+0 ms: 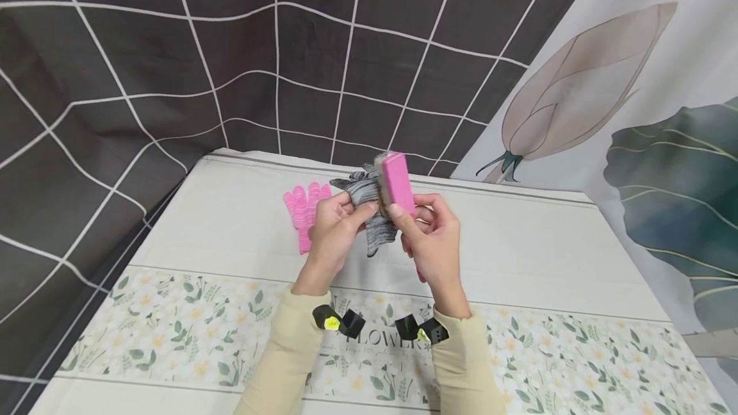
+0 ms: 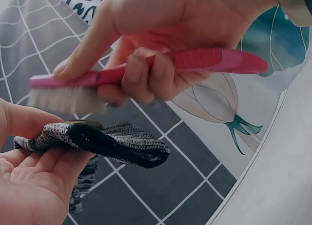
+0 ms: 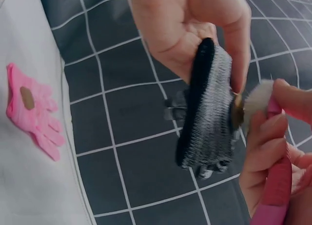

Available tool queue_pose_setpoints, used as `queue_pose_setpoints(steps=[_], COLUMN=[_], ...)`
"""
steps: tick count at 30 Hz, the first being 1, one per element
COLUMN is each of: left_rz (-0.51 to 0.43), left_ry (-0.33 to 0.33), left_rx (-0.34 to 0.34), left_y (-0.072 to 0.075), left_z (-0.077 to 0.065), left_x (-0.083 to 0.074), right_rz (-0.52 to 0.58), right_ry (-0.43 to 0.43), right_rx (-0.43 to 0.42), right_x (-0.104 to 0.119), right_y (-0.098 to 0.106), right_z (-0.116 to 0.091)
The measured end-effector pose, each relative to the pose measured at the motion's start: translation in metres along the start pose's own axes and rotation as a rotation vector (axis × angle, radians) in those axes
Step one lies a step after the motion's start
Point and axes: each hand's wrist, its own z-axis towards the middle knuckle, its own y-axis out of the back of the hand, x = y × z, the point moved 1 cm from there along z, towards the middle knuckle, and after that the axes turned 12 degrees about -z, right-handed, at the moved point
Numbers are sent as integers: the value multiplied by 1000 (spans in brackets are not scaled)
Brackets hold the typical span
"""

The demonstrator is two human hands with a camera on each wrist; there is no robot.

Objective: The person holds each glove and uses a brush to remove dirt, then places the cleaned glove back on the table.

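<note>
Left hand (image 1: 333,232): pinching gray glove (image 3: 209,117)
Right hand (image 1: 434,239): curled round pink brush (image 1: 398,181)
Pink glove (image 1: 301,213): flat on worktop (image 1: 519,248)

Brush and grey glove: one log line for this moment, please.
left hand: holds grey glove | right hand: holds brush, bristles facing grey glove | pink glove: lies on table

In the head view, a flower-banded white tablecloth (image 1: 519,242) spreads at six o'clock, a pink glove (image 1: 302,213) on it near eight. Dark gridded cloth (image 1: 314,50) hangs at twelve; a pale curtain (image 1: 694,50) shows a brownish bud (image 1: 582,82) at two, a teal leaf (image 1: 680,191) at three.
</note>
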Motion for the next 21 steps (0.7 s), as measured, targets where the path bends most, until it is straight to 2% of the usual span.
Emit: queue_pose_setpoints(steps=[2, 4, 5, 8, 11, 12, 15, 21], left_rz=[33, 53, 59, 40, 42, 46, 67, 149], left_ry=[-9, -9, -7, 5, 19, 22, 25, 17], left_rx=[-4, 0, 3, 16, 6, 1, -14, -36], left_y=[-1, -1, 0, 1, 2, 2, 0, -4], left_z=[-1, -1, -1, -2, -2, -2, -3, -3], left_x=[-1, -1, -1, -1, -1, -1, -1, -6], right_rz=[-21, -89, -109, -207, -303, -341, -379, -411], right_ry=[19, 34, 21, 77, 77, 92, 79, 74], right_rx=[20, 17, 12, -21, -72, -92, -133, -183], right_x=[-9, -17, -13, -52, -80, -97, -109, -115], right_y=[-1, -2, -3, 4, 10, 14, 18, 20], right_z=[0, -1, 0, 2, 4, 5, 6, 7])
